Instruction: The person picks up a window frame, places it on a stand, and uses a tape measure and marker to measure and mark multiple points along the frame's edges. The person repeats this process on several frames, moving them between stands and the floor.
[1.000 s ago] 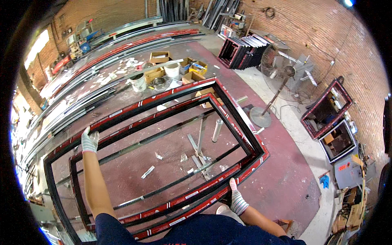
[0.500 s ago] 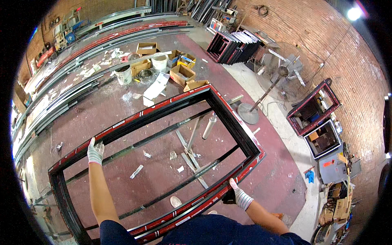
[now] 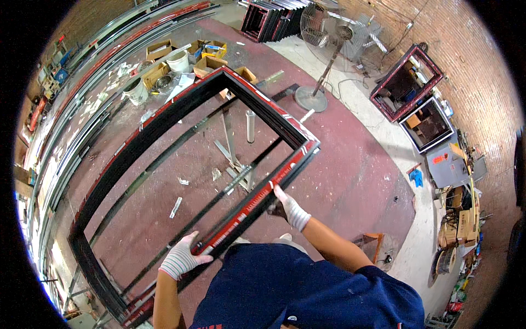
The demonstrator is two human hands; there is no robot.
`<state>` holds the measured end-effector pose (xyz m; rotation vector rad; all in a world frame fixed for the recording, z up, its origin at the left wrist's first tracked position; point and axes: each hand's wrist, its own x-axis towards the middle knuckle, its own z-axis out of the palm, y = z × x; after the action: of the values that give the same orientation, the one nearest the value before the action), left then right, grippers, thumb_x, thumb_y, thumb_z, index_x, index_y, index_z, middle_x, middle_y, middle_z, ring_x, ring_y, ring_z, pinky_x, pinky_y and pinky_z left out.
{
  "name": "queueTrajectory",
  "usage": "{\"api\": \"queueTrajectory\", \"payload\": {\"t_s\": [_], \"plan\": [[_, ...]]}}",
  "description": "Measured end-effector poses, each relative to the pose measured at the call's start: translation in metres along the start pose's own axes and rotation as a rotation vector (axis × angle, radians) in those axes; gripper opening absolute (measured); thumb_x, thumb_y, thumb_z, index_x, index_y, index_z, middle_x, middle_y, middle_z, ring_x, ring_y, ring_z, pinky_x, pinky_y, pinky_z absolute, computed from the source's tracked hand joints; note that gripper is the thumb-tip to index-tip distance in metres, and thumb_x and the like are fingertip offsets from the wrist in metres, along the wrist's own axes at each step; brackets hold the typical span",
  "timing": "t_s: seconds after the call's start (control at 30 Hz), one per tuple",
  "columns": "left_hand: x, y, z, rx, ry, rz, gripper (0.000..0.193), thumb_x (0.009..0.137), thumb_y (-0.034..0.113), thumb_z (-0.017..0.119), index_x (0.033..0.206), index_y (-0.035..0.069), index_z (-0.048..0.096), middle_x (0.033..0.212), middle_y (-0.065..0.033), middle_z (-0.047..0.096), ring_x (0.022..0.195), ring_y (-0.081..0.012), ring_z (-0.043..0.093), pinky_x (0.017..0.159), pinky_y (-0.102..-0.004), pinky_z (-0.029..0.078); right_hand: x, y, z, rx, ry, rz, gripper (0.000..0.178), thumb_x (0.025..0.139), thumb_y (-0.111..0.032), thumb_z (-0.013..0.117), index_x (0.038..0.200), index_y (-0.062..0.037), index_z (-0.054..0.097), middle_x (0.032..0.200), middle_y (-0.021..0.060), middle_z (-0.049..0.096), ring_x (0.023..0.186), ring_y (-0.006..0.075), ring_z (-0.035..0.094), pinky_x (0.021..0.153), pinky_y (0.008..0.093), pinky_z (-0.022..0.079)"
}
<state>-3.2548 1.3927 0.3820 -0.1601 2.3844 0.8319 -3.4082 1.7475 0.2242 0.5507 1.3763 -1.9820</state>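
A large black rectangular window frame [image 3: 236, 220] with red film strips along its faces lies tilted across the view before me, close against my body. My left hand [image 3: 183, 257], in a striped white glove, grips the near rail, thumb and fingers on either side of it. Further along the same rail, my right hand [image 3: 291, 210], also gloved, holds on with its thumb over the top edge; its other fingers are mostly hidden beneath. Dark bars [image 3: 253, 167] run under the frame. Through its opening a white tube [image 3: 250, 127] shows.
Beyond the frame stand white buckets [image 3: 135, 92] and open cardboard boxes [image 3: 208, 67]. A pedestal fan [image 3: 311, 99] is at the far right. Smaller frames [image 3: 406, 82] lean by the brick wall, near a grey cabinet [image 3: 445, 164]. Long metal profiles [image 3: 82, 142] lie at left.
My left hand has left the far rail and now holds the near rail. The frame has turned and shifted left in view. My right hand, still on the near rail, appears further left.
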Motion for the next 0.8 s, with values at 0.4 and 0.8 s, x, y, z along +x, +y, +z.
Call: {"api": "queueTrajectory", "payload": {"t_s": [0.4, 0.8], "plan": [[-0.039, -0.014, 0.045, 0.352, 0.103, -0.359, 0.095, 0.057, 0.048, 0.089, 0.132, 0.001, 0.056, 0.113, -0.0260, 0.067, 0.108, -0.0381, 0.065, 0.095, -0.0410, 0.051, 0.099, 0.038, -0.062, 0.270, -0.128, -0.221, 0.039, 0.101, -0.012, 0.052, 0.136, -0.0089, 0.038, 0.127, 0.0218, 0.057, 0.108, 0.0440, 0.061, 0.097, 0.0578, 0.048], [-0.012, -0.041, 0.038, 0.365, 0.140, -0.334, 0.082, 0.052, 0.039, 0.094, 0.117, 0.001, 0.063, 0.103, -0.0216, 0.070, 0.098, -0.0362, 0.067, 0.090, -0.0395, 0.052, 0.123, 0.034, -0.085, -0.281, -0.126, -0.370, 0.052, 0.097, -0.029, 0.063, 0.135, 0.0034, 0.051, 0.122, 0.0128, 0.065, 0.107, 0.0206, 0.060, 0.093, 0.0337, 0.047]]}}
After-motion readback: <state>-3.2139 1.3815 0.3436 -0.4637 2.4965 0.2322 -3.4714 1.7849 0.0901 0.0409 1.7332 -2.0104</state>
